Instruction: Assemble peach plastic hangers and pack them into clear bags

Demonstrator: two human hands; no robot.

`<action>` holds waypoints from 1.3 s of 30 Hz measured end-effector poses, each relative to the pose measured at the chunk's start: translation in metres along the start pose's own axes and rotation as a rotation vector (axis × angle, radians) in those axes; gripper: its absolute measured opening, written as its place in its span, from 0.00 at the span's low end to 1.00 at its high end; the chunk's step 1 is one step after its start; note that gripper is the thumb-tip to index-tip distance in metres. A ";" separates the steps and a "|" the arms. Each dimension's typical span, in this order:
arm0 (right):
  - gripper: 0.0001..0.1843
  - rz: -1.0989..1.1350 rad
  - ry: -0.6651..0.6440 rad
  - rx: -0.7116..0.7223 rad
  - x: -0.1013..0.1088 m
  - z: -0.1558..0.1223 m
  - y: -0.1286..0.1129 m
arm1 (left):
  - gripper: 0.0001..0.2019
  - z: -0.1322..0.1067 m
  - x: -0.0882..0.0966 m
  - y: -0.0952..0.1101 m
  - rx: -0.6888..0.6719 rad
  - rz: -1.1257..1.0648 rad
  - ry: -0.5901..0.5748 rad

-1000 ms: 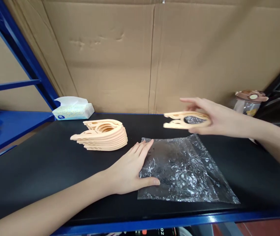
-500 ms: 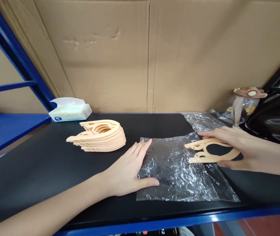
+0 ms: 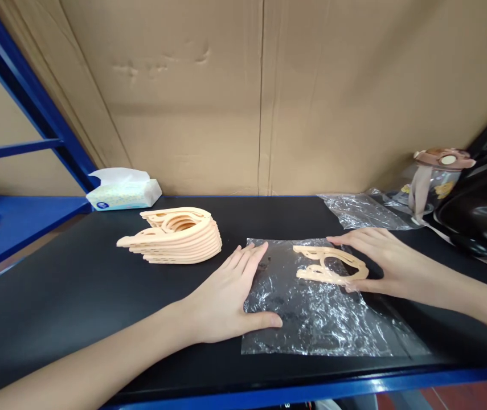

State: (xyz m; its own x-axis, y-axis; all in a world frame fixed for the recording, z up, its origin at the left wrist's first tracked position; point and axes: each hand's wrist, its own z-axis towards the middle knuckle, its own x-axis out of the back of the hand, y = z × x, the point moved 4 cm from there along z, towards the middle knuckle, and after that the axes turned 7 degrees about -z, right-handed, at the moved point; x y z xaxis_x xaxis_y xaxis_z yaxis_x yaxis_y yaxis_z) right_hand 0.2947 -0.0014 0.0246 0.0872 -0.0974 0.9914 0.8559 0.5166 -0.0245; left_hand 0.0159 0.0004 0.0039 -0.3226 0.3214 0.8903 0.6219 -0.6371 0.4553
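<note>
My left hand (image 3: 226, 302) lies flat with fingers stretched and thumb spread, pressing on the left side of a clear plastic bag (image 3: 303, 330). Between the thumb and fingers of my right hand (image 3: 388, 262) is a beige folding hanger (image 3: 318, 275), folded up, its two arms pointing left. The hanger is over the bag's upper middle and looks at least partly inside it; how far in is hard to tell through the shiny film. To the left of my left hand rests a stack of several matching folded hangers (image 3: 183, 245).
A tissue pack (image 3: 126, 193) sits at the back left of the black tabletop (image 3: 76, 307). More clear plastic (image 3: 363, 212), a drinking bottle with a strap (image 3: 437, 176) and a black bag (image 3: 482, 205) are at the back right. Cardboard (image 3: 183, 102) stands behind.
My right hand has moved left with the hanger, from the bag's right side to over its middle. My left hand stays on the bag. The view has shifted slightly.
</note>
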 end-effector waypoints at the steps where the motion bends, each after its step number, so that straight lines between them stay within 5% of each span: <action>1: 0.36 -0.004 -0.010 -0.012 -0.001 -0.002 0.006 | 0.52 0.000 0.000 0.000 -0.001 0.003 0.001; 6: 0.33 0.085 0.021 -0.041 -0.004 -0.004 0.016 | 0.52 0.000 -0.001 -0.002 -0.014 0.006 0.000; 15: 0.32 0.169 0.113 -0.165 -0.011 0.022 -0.019 | 0.43 0.000 0.001 0.003 -0.101 0.038 0.019; 25: 0.25 0.457 0.117 -0.149 -0.022 0.030 -0.019 | 0.41 0.003 -0.001 0.002 -0.138 0.032 0.034; 30: 0.31 0.549 0.098 -0.081 -0.024 0.036 -0.025 | 0.41 0.004 -0.002 0.002 -0.129 0.042 0.032; 39: 0.30 0.569 0.081 -0.187 -0.030 0.039 -0.020 | 0.60 0.002 -0.004 -0.007 -0.019 -0.028 0.101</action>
State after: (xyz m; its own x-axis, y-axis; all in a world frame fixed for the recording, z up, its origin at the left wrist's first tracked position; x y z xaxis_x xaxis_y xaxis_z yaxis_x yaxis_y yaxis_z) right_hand 0.2550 0.0247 0.0000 0.5900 0.0819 0.8032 0.7379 0.3492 -0.5776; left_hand 0.0146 0.0053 -0.0031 -0.4111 0.2674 0.8715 0.5983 -0.6421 0.4793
